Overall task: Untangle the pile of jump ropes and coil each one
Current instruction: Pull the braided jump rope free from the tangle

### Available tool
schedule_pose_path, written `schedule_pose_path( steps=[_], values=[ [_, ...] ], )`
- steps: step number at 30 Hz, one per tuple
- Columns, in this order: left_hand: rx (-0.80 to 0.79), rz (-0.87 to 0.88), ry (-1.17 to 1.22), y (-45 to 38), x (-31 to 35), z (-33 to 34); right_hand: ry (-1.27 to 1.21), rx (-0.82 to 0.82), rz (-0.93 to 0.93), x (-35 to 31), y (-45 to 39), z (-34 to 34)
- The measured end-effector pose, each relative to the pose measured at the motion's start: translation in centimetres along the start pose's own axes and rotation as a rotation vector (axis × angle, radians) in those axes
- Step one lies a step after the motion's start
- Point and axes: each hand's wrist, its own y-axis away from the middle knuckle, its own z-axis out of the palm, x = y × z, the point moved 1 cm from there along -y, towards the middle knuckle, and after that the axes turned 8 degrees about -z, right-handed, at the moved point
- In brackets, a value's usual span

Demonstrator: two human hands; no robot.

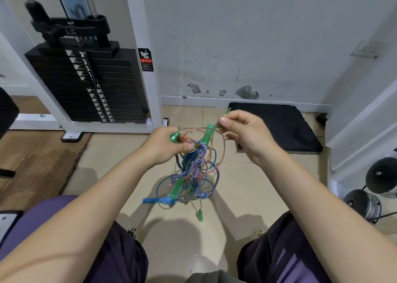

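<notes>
Left hand (169, 147): curled tight around the top of the tangle of jump ropes (193, 173), thumb pressed over a knot of cords and a green handle (175, 135) that sticks up from the fist.
Right hand (240, 132): raised a little higher and farther, thumb and fingers pinching the tip of another green handle (207, 133); nothing else in it.
Hands: just apart, the clear pinkish cord (223, 151) looping between them.
Where the ropes are: held in the air in front of the person, between the knees and above the tiled floor (129, 153); none lies coiled.
Hanging part: a purple-and-white braided rope (193, 169), thin blue cord and the clear cord drop straight below the left hand, with a blue handle (154, 200), a green handle and a small green end piece (200, 215) dangling lowest.
Long axis: the bundle hangs near vertical; the pinched handle slants from the knot up and right toward the right hand.
Key relation: the knot sits against the left hand's thumb, to the left of and slightly below the right hand, so the left hand looks to be the anchor and the right hand the puller.
Likely step: drawing that handle free, up and to the right.
Progress: early, by my judgement.
Surroundings: weight stack (90, 85) far left, black mat (275, 126) far right, dumbbells (373, 190) at the right edge.
</notes>
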Motion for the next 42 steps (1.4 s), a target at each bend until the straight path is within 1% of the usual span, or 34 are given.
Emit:
schedule_pose_path(
  steps=[3,4,6,7,8,10,11,13,14,16,18,19,20,21,23,24,26,28,30,34,36,38,39,40,42],
  values=[
    [0.015,-0.038,-0.116,-0.5,-0.4,-0.7,-0.018,0.124,-0.034,-0.3,-0.2,-1.0],
    [0.027,-0.047,-0.168,-0.6,-0.4,-0.8,-0.013,0.135,-0.037,-0.3,-0.2,-1.0],
    [0.057,-0.047,-0.242,-0.7,-0.5,-0.9,0.008,0.098,-0.031,-0.2,0.0,-0.5],
    [0.057,-0.038,-0.232,-0.7,-0.5,-0.7,0.024,0.059,-0.026,-0.1,0.2,0.0],
    [0.045,-0.027,-0.17,-0.6,-0.5,-0.5,0.041,0.019,-0.021,0.0,0.3,0.4],
    [0.014,0.011,0.023,-0.2,-0.3,0.1,0.058,-0.047,-0.013,0.2,0.6,1.0],
    [0.006,0.045,0.081,0.0,-0.1,0.4,0.057,-0.07,-0.007,0.3,0.8,1.3],
    [-0.061,0.117,0.102,0.3,0.1,1.1,0.033,-0.109,0.007,0.4,1.0,1.6],
    [-0.115,0.139,0.069,0.5,0.1,1.5,0.004,-0.122,0.012,0.4,1.0,1.7],
    [-0.184,0.137,-0.105,0.7,0.0,2.0,-0.096,-0.136,0.004,0.0,0.8,1.8],
    [-0.185,0.097,-0.292,0.6,-0.2,2.0,-0.195,-0.118,-0.027,-0.6,0.5,1.5],
    [-0.181,0.081,-0.321,0.5,-0.2,2.0,-0.217,-0.098,-0.044,-0.8,0.4,1.2],
    [-0.175,0.063,-0.306,0.5,-0.2,1.9,-0.224,-0.074,-0.054,-0.9,0.2,0.8],
    [-0.18,0.041,-0.23,0.4,-0.1,1.8,-0.221,-0.05,-0.053,-0.9,0.2,0.6],
    [-0.233,-0.017,-0.011,0.6,0.1,1.7,-0.215,-0.015,-0.031,-0.8,0.1,0.3],
    [-0.268,-0.054,0.06,0.8,0.3,1.7,-0.209,-0.011,-0.021,-0.6,0.1,0.3],
    [-0.32,-0.085,0.089,0.9,0.4,1.9,-0.202,-0.026,-0.009,-0.4,0.2,0.4],
    [-0.327,-0.079,0.102,1.1,0.5,2.1,-0.194,-0.05,0.008,-0.4,0.2,0.4],
    [-0.29,-0.081,0.125,1.1,0.6,2.0,-0.123,-0.061,0.024,-0.4,0.2,0.1],
    [-0.202,-0.07,0.172,1.0,1.0,0.9,0.268,-0.007,0.021,-0.2,-0.1,-0.9],
    [-0.196,-0.062,0.173,1.0,1.1,0.6,0.438,0.044,0.016,0.2,-0.1,-1.1],
    [-0.214,-0.047,0.159,1.2,1.2,0.4,0.571,0.058,-0.054,0.3,0.0,-1.1],
    [-0.23,-0.039,0.151,1.2,1.2,0.3,0.588,0.029,-0.1,0.3,0.1,-0.9],
    [-0.249,-0.032,0.136,1.3,1.2,0.3,0.567,-0.032,-0.148,0.1,0.3,-0.7],
    [-0.294,-0.015,0.099,1.5,1.2,0.4,0.484,-0.225,-0.211,-0.1,0.6,0.1]
  ],
)
